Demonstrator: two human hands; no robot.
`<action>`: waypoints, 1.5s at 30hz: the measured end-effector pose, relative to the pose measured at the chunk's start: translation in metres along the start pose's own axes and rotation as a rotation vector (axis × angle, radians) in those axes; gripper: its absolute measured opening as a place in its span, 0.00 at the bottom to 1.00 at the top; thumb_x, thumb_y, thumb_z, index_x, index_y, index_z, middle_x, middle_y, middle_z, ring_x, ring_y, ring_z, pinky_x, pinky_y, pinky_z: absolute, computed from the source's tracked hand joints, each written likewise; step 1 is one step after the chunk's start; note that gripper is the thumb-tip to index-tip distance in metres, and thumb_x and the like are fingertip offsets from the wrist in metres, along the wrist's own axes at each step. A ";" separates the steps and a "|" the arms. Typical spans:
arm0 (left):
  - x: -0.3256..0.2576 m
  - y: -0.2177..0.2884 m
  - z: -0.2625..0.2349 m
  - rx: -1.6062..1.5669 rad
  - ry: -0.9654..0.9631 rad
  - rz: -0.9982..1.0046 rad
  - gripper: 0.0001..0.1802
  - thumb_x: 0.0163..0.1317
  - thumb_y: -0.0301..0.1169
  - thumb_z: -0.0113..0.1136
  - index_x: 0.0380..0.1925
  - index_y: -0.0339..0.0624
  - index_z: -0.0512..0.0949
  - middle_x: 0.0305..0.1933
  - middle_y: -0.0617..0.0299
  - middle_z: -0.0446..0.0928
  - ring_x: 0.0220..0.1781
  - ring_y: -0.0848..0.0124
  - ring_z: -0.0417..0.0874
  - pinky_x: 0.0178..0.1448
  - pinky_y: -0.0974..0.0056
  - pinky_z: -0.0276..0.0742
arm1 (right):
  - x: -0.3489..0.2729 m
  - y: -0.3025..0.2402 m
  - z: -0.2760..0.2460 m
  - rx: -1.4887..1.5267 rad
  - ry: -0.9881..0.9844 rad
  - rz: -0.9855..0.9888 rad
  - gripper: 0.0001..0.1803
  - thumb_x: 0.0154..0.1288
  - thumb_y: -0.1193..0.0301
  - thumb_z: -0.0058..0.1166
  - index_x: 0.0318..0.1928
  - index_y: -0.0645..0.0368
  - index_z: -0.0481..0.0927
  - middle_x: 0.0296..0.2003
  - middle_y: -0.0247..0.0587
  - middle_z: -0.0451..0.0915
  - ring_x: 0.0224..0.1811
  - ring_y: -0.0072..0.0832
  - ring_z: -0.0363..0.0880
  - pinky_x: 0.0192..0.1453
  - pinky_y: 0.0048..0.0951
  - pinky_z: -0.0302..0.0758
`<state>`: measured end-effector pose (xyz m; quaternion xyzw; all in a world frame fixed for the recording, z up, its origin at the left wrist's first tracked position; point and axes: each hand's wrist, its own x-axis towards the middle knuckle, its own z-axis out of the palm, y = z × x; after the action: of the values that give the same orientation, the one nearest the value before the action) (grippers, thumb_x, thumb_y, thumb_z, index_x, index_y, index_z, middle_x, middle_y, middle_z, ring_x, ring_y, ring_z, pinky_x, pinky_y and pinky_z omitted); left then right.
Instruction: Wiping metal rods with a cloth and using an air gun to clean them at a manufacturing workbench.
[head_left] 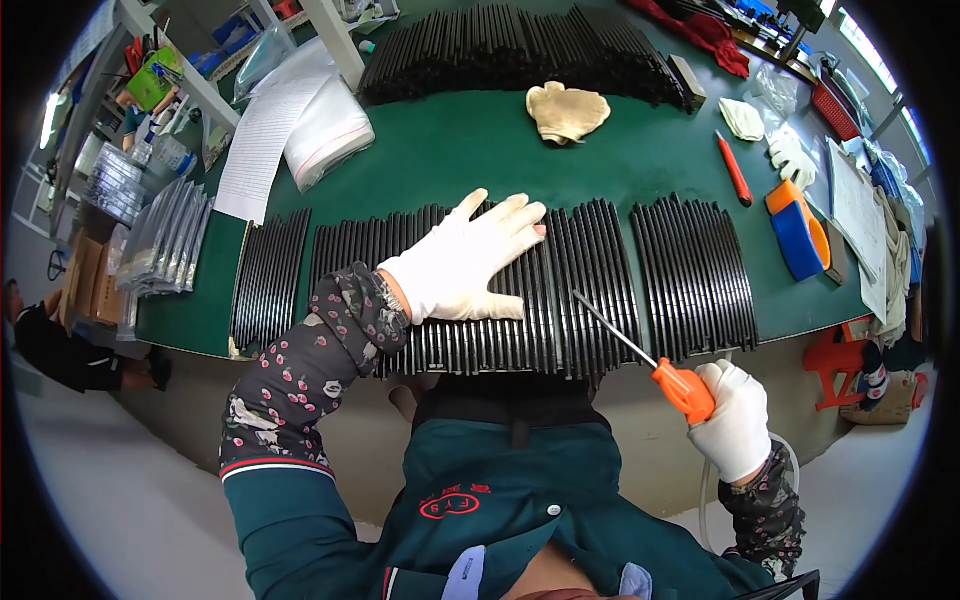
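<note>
My left hand [468,262], in a white glove, lies flat with fingers spread on a row of long black strips [590,290] laid side by side on the green table [470,160]. My right hand [735,415], also gloved, grips a screwdriver [660,372] by its orange handle; the thin shaft points up-left, its tip over the strips near the table's front edge. More black strips lie in groups at the left [268,280] and right [695,275].
A large stack of black strips [520,55] lies at the table's far side, with a beige glove [567,112] before it. An orange pen-like tool [734,168], an orange-blue tool [797,228], papers [262,140] and plastic bags [330,130] surround them. A person [50,345] sits at left.
</note>
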<state>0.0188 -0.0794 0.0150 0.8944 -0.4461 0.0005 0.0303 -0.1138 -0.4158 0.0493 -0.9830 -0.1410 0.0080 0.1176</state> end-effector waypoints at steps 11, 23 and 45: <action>0.019 0.010 -0.006 0.020 -0.038 0.030 0.48 0.58 0.57 0.55 0.69 0.34 0.55 0.75 0.44 0.50 0.78 0.52 0.48 0.75 0.41 0.44 | -0.014 0.012 -0.006 0.046 0.015 0.054 0.16 0.41 0.77 0.61 0.36 0.56 0.79 0.29 0.42 0.76 0.33 0.44 0.77 0.38 0.39 0.75; 0.064 0.029 0.001 -0.032 0.016 0.170 0.47 0.59 0.61 0.52 0.67 0.35 0.60 0.74 0.49 0.54 0.78 0.57 0.49 0.76 0.44 0.44 | -0.030 0.028 -0.007 0.087 0.078 0.144 0.11 0.44 0.77 0.61 0.32 0.56 0.79 0.27 0.43 0.77 0.31 0.46 0.78 0.36 0.38 0.76; 0.064 0.027 0.003 -0.027 0.026 0.187 0.50 0.54 0.60 0.58 0.66 0.33 0.59 0.74 0.48 0.54 0.77 0.53 0.51 0.75 0.42 0.47 | -0.022 0.034 -0.010 0.024 0.055 0.178 0.10 0.44 0.77 0.59 0.31 0.56 0.77 0.27 0.43 0.75 0.31 0.45 0.77 0.37 0.39 0.75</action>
<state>0.0353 -0.1470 0.0153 0.8483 -0.5272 0.0089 0.0478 -0.1254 -0.4565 0.0510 -0.9900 -0.0496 -0.0070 0.1322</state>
